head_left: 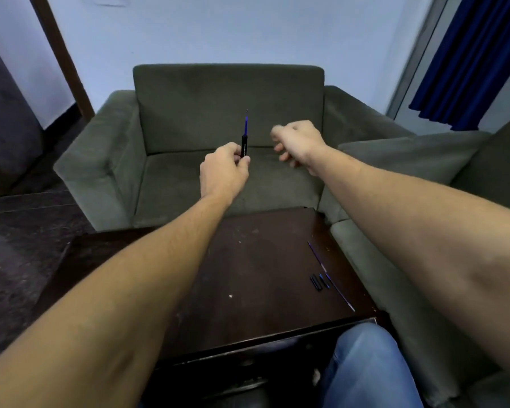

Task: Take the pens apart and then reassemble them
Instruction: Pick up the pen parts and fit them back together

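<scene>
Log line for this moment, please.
left hand: holds black pen barrel upright, blue refill sticking out | right hand: curled, contents unclear | table: loose pen parts

- The pen barrel (244, 146) is black just above the grip, with pale lettering.
- The refill (246, 125) rising beyond the grip is blue.
- The armchair (227, 95) behind the grip is plain grey-green.
- The table (248, 275) below is dark brown, flecked white.
- The curtain (468, 54) is deep blue.
</scene>
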